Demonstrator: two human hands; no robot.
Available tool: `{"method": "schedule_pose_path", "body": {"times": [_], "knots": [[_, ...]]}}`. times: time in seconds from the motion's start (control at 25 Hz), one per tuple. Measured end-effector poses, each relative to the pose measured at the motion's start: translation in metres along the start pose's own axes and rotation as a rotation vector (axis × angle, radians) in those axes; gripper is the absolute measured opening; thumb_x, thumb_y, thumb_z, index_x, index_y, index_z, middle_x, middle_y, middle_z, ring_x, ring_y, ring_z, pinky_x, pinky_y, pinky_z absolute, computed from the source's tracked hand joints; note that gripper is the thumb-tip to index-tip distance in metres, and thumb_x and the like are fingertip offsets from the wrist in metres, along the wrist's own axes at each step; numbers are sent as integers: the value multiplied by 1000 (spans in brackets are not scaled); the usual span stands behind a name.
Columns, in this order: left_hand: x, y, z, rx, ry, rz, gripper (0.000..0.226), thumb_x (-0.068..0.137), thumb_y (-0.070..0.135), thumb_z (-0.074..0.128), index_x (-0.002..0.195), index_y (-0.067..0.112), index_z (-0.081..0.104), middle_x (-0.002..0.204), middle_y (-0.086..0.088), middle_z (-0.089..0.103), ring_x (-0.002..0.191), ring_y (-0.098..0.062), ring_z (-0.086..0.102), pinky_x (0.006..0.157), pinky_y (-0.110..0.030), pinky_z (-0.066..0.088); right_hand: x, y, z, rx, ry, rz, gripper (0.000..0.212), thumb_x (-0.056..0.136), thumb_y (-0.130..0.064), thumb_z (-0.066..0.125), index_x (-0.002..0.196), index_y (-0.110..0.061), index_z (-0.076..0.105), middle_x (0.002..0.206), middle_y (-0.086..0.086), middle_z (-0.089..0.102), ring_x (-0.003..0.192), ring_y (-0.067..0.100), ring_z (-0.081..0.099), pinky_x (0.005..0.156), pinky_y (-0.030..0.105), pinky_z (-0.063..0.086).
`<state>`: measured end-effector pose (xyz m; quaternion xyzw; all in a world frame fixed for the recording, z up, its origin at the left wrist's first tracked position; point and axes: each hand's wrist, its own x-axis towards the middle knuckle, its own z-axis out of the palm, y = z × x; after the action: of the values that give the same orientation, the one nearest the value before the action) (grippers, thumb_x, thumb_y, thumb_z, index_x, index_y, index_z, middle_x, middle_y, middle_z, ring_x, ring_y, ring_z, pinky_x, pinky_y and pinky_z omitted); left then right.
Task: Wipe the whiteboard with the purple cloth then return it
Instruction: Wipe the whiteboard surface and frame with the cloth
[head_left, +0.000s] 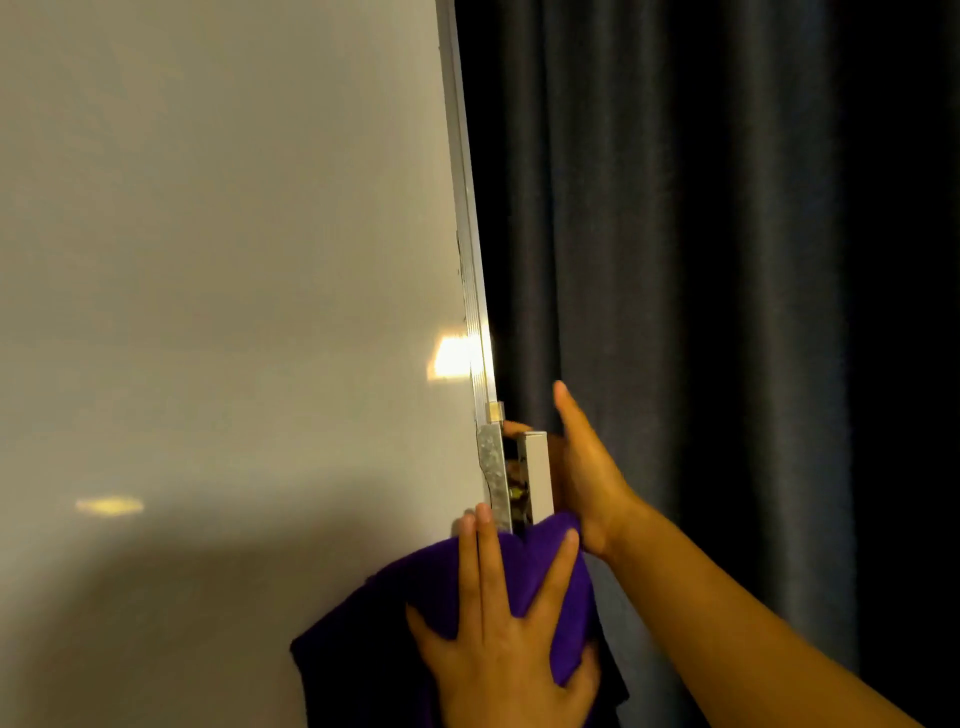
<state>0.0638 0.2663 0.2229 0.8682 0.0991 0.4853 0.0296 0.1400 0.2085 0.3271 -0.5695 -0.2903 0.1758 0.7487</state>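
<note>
Head view: left hand (498, 639) flat, gripping cloth (545, 587) at whiteboard (234, 312) right edge; right hand (582, 467) loosely bracing bracket (537, 473). Press evenly, avoid snagging.

cloth (540, 603) solid purple; whiteboard (234, 260) plain off-white, silver frame (475, 291); curtain (701, 260) dark grey-blue, no pattern.

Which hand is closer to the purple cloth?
Left. The left hand lies spread on the purple cloth, pressing it. The right hand is just above it, at the whiteboard edge bracket.
</note>
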Motion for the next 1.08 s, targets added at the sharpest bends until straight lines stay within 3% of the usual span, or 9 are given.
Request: {"method": "schedule_pose_path", "body": {"times": [0.12,0.28,0.36,0.44,0.56,0.68,0.8,0.92,1.08], "knots": [[16,-10,3,-154,-98,-117,84,84,71,8,146,14,4,137,-14,50,127,-36,38,64,-69,44,19,-35,9,-222,-110,95,69,63,-73,47,90,-12,66,85,11,67,78,20,65,73,35,54],[32,-14,2,-246,-71,-178,75,74,77,-12,140,41,-5,151,14,27,135,-40,24,84,-71,31,36,-37,21,-411,-68,106,80,73,-71,42,131,-17,48,135,13,51,123,29,49,103,45,39],[40,-12,-1,-279,-24,-166,76,60,86,-15,131,58,-18,155,11,17,136,-44,24,98,-71,21,40,-32,27,-441,-60,2,77,78,-69,36,138,-22,39,144,9,43,130,26,41,111,45,29],[49,-12,-1,-228,-74,-272,83,69,80,-11,141,40,1,142,-16,43,124,-44,45,90,-71,36,44,-39,31,-580,-91,-62,60,85,-61,39,131,-23,46,137,4,50,125,24,45,107,39,33],[64,-15,-6,-156,-360,-329,79,80,70,-1,144,25,10,124,-22,59,108,-40,60,73,-67,46,49,-56,43,-564,-1,-226,26,92,-45,45,85,-23,55,82,-3,56,80,13,53,75,22,44],[61,-23,-8,-109,-349,-331,87,78,70,-13,141,16,14,112,-17,67,96,-37,66,68,-63,48,55,-56,48,-647,63,-343,38,96,-41,36,105,-8,53,98,19,57,95,28,57,77,24,45],[62,-18,-24,8,-374,-264,80,67,78,-16,139,43,-17,148,-12,33,133,-36,36,105,-62,16,50,-57,43,-702,8,-378,36,96,-41,35,98,-10,52,89,9,57,88,17,58,69,16,44],[81,-7,-30,-38,-348,-336,75,78,77,21,132,48,-21,156,-4,-13,144,-28,-5,113,-52,-1,40,-78,34,-690,-130,-263,30,93,-41,43,70,-21,46,59,-9,49,52,-3,51,50,10,44],[97,8,-47,-206,-121,-421,103,76,79,3,140,4,32,148,-23,27,135,-39,30,104,-60,23,31,-94,30,-676,-165,-333,18,87,-25,60,74,-37,61,66,-15,63,62,-4,62,54,8,47]]}}
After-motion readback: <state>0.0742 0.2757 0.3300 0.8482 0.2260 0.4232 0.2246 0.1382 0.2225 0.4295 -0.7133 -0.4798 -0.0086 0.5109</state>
